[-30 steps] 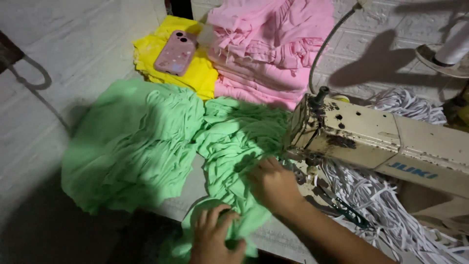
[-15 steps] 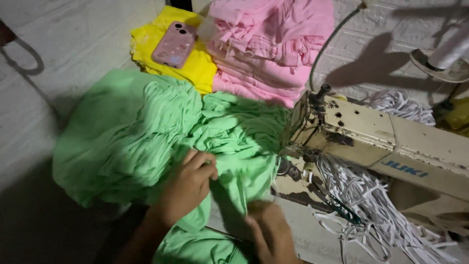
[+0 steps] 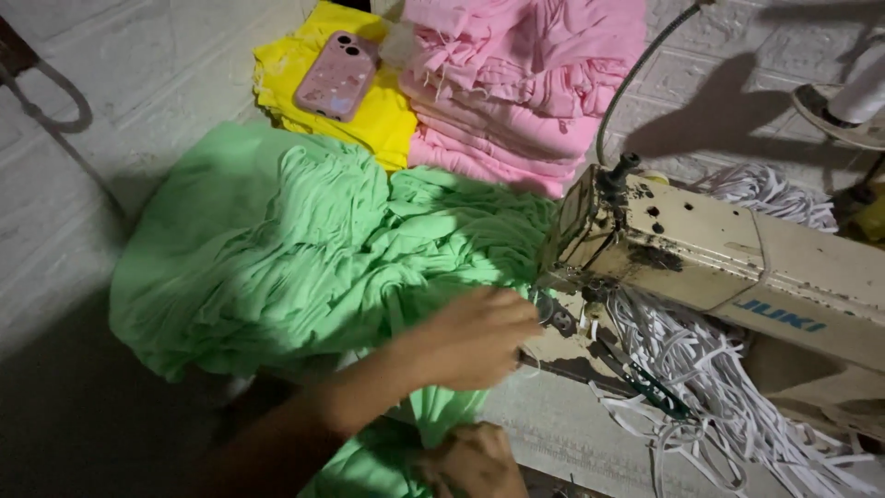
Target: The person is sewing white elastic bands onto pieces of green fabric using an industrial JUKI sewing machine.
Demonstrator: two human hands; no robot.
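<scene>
**Hands on green fabric at the sewing machine**

A heap of soft, crinkled light-green knit fabric [image 3: 304, 258] fills the middle. At 3 o'clock sits a worn cream metal sewing machine [image 3: 719, 249] above tangled white elastic strips [image 3: 701, 378]. At 12 o'clock lie folded pink cloth [image 3: 525, 83], yellow cloth [image 3: 369, 111] and a pink phone [image 3: 337, 75]. The left hand [image 3: 475, 337], fingers curled, presses fabric beside the needle; whether it pinches is unclear. The right hand [image 3: 470, 461] clutches fabric at 6 o'clock.

The cream sewing machine [image 3: 737, 249] is walling off the right, its head pressing close on the left hand [image 3: 479, 337], while white elastic strips [image 3: 701, 387] are cluttering the bed below and green fabric [image 3: 304, 249] is covering the left (bare table [image 3: 138, 74] beyond it).
</scene>
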